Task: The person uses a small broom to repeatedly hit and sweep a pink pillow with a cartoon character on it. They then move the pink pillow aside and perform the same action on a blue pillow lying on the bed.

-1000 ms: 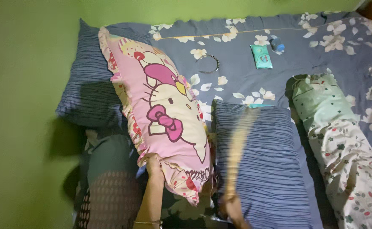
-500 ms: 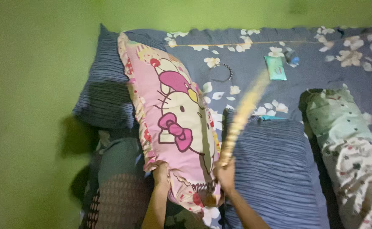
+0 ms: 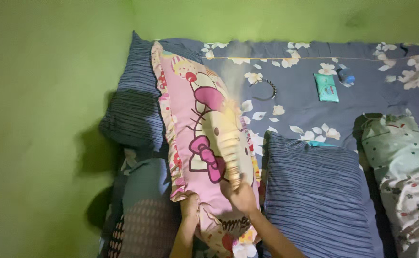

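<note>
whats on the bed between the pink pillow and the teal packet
In the head view, a dark headband lies on the flowered sheet between the pink pillow and teal packet.

A flat rectangular teal soft-plastic packet [image 3: 326, 87] lies on the grey-blue floral bedsheet [image 3: 305, 102] near the far wall, lengthwise away from the camera; a paler patch marks its face; a small blue-capped bottle [image 3: 346, 76] lies just beside its upper right corner.

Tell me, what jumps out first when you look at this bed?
The big pink cartoon-cat pillow stands on edge near the green wall, gripped at its bottom corner by the left hand. The right hand holds a blurred straw brush against its face. A blue striped pillow lies beside it.
</note>
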